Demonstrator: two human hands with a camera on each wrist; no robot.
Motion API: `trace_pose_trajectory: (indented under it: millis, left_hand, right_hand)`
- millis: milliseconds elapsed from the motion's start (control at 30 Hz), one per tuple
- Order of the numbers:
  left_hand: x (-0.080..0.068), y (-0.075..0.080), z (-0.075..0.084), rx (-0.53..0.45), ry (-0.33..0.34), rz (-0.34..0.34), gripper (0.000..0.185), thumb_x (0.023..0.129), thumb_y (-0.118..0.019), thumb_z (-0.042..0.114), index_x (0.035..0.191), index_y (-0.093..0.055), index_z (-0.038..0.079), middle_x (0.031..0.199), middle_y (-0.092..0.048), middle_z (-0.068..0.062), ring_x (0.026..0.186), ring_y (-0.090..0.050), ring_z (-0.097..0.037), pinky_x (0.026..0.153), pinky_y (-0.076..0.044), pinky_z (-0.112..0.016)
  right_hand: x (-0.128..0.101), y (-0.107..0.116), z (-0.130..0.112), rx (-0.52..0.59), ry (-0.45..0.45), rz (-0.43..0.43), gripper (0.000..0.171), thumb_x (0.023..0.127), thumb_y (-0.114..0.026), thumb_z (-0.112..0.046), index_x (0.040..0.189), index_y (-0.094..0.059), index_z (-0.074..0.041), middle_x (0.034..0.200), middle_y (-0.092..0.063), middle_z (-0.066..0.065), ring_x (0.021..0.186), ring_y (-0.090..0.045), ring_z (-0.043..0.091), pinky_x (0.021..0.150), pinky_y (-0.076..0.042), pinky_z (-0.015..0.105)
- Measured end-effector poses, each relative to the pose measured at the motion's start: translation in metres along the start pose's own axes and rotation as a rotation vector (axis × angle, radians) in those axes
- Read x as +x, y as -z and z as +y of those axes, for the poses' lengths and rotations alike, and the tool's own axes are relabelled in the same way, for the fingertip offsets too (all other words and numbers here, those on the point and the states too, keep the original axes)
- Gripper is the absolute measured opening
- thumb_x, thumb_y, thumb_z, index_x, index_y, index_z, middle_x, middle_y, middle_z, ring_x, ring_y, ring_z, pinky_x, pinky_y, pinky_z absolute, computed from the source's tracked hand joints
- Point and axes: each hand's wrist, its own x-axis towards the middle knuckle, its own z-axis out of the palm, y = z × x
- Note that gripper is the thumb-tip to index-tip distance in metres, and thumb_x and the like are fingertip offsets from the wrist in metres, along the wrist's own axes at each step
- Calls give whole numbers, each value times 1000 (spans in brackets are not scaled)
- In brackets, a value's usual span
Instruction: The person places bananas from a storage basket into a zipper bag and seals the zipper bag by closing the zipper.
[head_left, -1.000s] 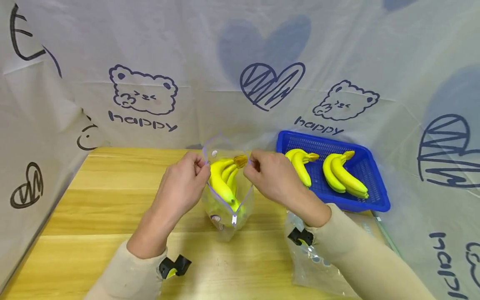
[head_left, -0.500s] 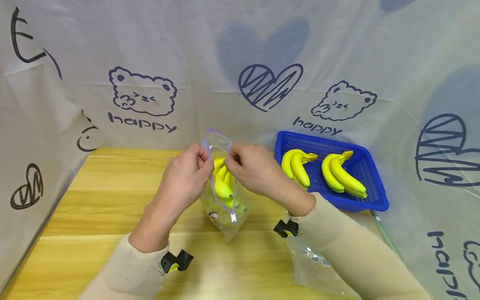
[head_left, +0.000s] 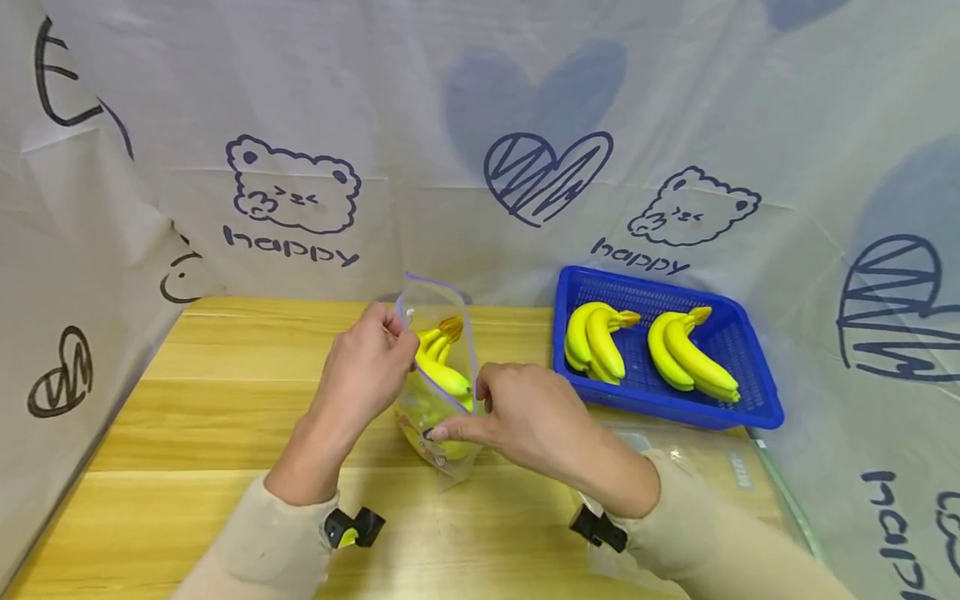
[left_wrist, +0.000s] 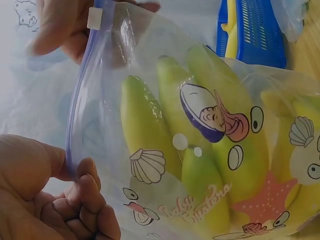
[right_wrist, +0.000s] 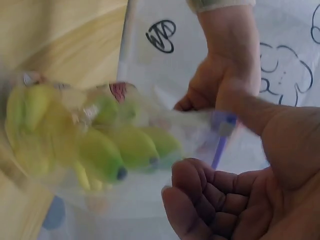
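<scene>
A clear slider zip bag point(head_left: 459, 293) with a purple zip edge stands on the table, its mouth spread apart. Yellow bananas point(head_left: 442, 377) fill it, green-tipped, their brown stem near the mouth. My left hand point(head_left: 369, 358) pinches the left side of the zip edge between thumb and fingers. At the bag's near right corner is my right hand point(head_left: 536, 417), thumb stretched out in front of the bag and fingers loosely bent. In the left wrist view, the white slider point(left_wrist: 95, 18) sits beside the blurred right fingers. Printed shells and a starfish mark the bag.
To the right, a blue basket point(head_left: 667, 407) holds two more bunches of bananas point(head_left: 693, 358). Flat clear plastic bags point(head_left: 720, 467) lie under and beyond the right forearm. A patterned cloth point(head_left: 420, 150) hangs behind the wooden table point(head_left: 225, 400).
My right hand has let go of the right zip edge and come down towards the near corner. The bag mouth narrowed, then widened and turned. My left hand keeps its pinch.
</scene>
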Motion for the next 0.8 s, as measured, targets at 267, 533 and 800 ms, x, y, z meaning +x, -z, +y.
trace_pose_trajectory:
  millis: [267,533,800]
  left_hand:
    - [24,11,-17,45,-16,7,39,113,-40,39,120,-61,7,109,-70,-15,91,-64,-33,78,-51,-46]
    - [80,18,-36,44,-79,-141,43,113,-40,17,154,-47,8,140,-55,-20,121,-57,-38,91,-51,-49]
    - [91,30,-37,232,-245,-150,24,109,-56,18,121,-68,2,128,-64,-22,121,-57,-43,107,-44,-59]
  right_hand:
    - [-7,-4,12,-23,49,151,15,92,-74,-20,80,-66,-16,69,-59,-7,59,-51,12,52,-40,31]
    - [-9,1,28,-11,75,161,12,91,-73,-16,81,-66,-15,71,-59,-5,60,-52,13,54,-43,30]
    - [-7,18,63,-50,63,142,9,99,-68,-17,91,-68,-13,78,-61,-4,70,-55,15,65,-50,35]
